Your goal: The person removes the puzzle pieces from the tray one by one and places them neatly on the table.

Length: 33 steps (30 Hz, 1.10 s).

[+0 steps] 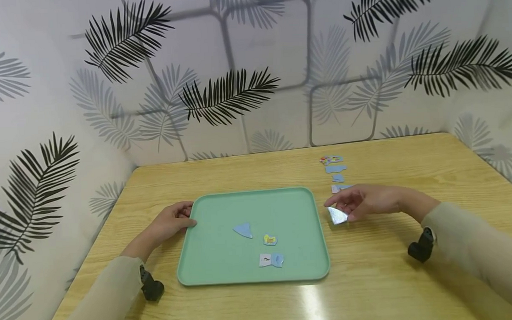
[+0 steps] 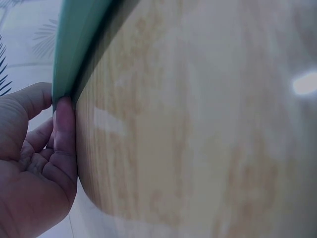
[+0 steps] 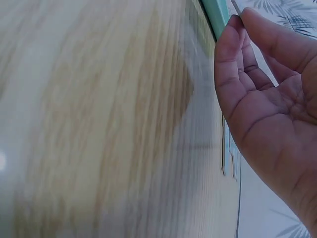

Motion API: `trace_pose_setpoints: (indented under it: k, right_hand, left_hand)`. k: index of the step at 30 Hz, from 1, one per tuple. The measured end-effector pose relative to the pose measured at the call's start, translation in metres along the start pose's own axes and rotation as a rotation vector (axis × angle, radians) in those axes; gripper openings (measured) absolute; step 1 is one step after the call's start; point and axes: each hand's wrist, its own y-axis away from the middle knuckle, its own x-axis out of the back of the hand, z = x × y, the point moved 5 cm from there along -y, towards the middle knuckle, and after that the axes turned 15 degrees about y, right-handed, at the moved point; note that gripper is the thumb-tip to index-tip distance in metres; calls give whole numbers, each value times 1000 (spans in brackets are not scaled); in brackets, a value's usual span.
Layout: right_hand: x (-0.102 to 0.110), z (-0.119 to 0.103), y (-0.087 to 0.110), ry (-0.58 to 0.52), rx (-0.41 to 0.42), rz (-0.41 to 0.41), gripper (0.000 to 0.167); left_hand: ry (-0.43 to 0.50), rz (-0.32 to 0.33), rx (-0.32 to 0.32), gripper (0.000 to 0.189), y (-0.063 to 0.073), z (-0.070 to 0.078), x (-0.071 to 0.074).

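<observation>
My left hand [image 1: 170, 224] pinches the left rim of a green tray [image 1: 217, 269]; in the left wrist view thumb and fingers [image 2: 64, 126] lie on either side of that rim. Just right of the tray, my right hand [image 1: 365, 201] holds a shiny, wedge-shaped puzzle piece [image 1: 337, 216] between thumb and fingertips, raised over the table. On the tray lie a blue triangular piece [image 1: 243, 230], a small yellow piece [image 1: 270, 240] and a white-and-blue piece [image 1: 277, 260]. In the right wrist view only the thin edge of the held piece [image 3: 236, 7] shows.
Behind my right hand, more puzzle pieces form a column on the wooden table [image 1: 409, 173]: a colourful cluster [image 1: 331, 159], a blue piece [image 1: 335, 168], a smaller one [image 1: 338, 178] and a partly covered one [image 1: 336, 188]. A leaf-patterned wall [image 1: 271, 112] borders the table's back.
</observation>
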Motion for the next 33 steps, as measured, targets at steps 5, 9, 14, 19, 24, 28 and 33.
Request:
trace_pose_setpoints:
  k: [5,9,14,19,24,28,33]
  right_hand:
    - [9,8,7,-10,-46,0,56]
    - [15,14,12,-28,-65,0,56]
    - [21,23,16,-30,-65,5,56]
    - [27,28,19,-35,-84,10,57]
    - [31,29,19,-22,-110,29,57]
    - [31,29,18,-32,-125,35,56]
    - [31,31,20,-34,-180,64,54]
  left_hand:
    - [-7,-2,-1,57,1,0,1]
    - [-7,-2,0,58,1,0,1]
    - [-9,1,2,58,2,0,1]
    - [-13,-2,3,57,2,1,0]
    - [-7,-4,1,57,2,1,0]
    - [4,-10,3,57,2,2,-1]
    - [9,-19,-1,57,3,4,-3]
